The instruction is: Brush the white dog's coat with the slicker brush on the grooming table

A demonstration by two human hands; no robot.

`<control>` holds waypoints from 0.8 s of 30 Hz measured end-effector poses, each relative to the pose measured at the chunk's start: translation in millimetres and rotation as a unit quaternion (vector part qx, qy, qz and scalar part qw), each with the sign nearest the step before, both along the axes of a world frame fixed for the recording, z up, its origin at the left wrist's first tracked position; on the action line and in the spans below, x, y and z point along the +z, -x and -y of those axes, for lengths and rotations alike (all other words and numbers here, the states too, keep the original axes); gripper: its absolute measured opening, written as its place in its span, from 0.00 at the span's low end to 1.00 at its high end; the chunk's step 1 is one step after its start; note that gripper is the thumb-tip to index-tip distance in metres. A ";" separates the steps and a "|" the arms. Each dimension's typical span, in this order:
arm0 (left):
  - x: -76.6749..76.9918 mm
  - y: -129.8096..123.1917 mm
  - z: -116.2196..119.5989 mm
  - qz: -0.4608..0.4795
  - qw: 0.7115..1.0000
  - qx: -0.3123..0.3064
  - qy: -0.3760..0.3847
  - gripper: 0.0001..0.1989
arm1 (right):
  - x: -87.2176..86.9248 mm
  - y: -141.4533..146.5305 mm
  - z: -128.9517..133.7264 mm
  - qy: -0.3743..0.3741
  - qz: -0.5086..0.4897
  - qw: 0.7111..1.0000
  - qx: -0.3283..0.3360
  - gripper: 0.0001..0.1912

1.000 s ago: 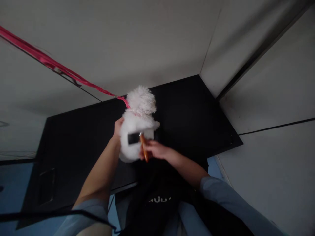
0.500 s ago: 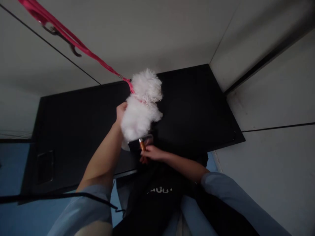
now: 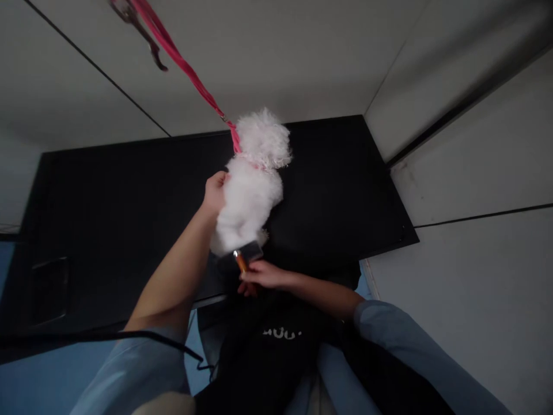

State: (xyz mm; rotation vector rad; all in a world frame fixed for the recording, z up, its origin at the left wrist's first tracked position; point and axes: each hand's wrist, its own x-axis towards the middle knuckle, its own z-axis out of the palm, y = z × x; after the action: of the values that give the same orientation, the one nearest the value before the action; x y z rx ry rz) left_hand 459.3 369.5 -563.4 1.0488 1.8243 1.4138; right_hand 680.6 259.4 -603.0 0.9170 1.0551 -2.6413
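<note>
A fluffy white dog is on a black table, with a pink looped lead running from its neck up to the upper left. My left hand grips the dog's side below the neck, its fingers partly buried in the fur. Closed around an orange-brown handle, my right hand holds a slicker brush. The brush's dark, flat head is against or very near the fur at the dog's rear end; the exact contact is blurred.
A dark metal hook hangs beside the lead. Pale panelled walls stand behind and to the right of the table. A black cord or bar crosses at lower left, near my left arm. I wear a black apron.
The dog appears slightly more stretched out and shifted a little right. My right hand and the brush have moved slightly left and down. The lead and hook have swung right and up.
</note>
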 end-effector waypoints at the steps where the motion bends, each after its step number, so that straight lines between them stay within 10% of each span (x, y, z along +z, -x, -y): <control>1: 3.1 0.2 9.2 0.008 1.000 -0.012 0.009 0.22 | 1.3 1.8 -2.8 -0.029 -0.006 0.998 -0.053 0.08; 4: 9.7 -2.0 42.2 0.032 0.995 -0.093 0.022 0.35 | 4.1 4.4 -5.0 -0.072 0.032 0.989 -0.124 0.09; 7: 6.5 -9.1 61.8 0.027 0.989 -0.138 0.040 0.44 | 6.3 -2.7 4.4 -0.010 0.056 0.997 -0.044 0.13; 10: -5.9 -14.1 54.0 0.042 0.994 -0.097 0.041 0.38 | 16.2 -8.5 1.8 0.020 0.013 1.000 0.000 0.14; 15: -18.7 -15.4 25.0 0.036 0.999 -0.011 0.018 0.24 | 32.4 -1.2 -13.8 -0.059 0.036 0.987 -0.146 0.09; 21: -18.3 -19.0 28.9 0.056 0.998 -0.007 0.043 0.20 | 30.3 -3.2 5.6 0.037 0.038 0.999 0.005 0.11; 24: -21.3 -15.7 28.0 0.048 0.998 0.004 0.037 0.18 | 38.1 -0.1 -11.2 -0.026 0.007 0.995 -0.093 0.09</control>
State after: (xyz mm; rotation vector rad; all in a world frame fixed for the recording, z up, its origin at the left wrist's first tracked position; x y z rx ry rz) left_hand 475.0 341.5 -584.7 0.9212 1.7992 1.3677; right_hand 680.7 270.6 -564.9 1.0939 1.0905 -2.7623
